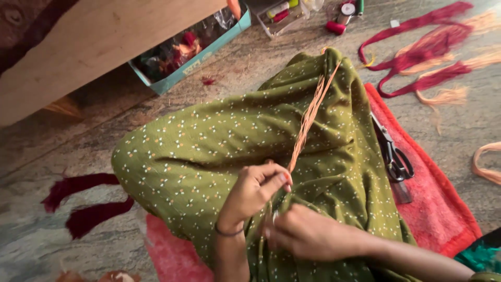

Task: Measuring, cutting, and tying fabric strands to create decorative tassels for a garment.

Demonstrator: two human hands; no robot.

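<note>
Both hands [276,216] pinching orange threads [309,117], knee-stretched

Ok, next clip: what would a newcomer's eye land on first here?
The green dotted fabric fills the middle, with orange threads stretched taut across it. The left hand pinches their lower end, the right hand beside it. Black scissors lie on a red towel at right.

The right hand [305,235] hides the orange threads' [309,117] lower ends.
</note>
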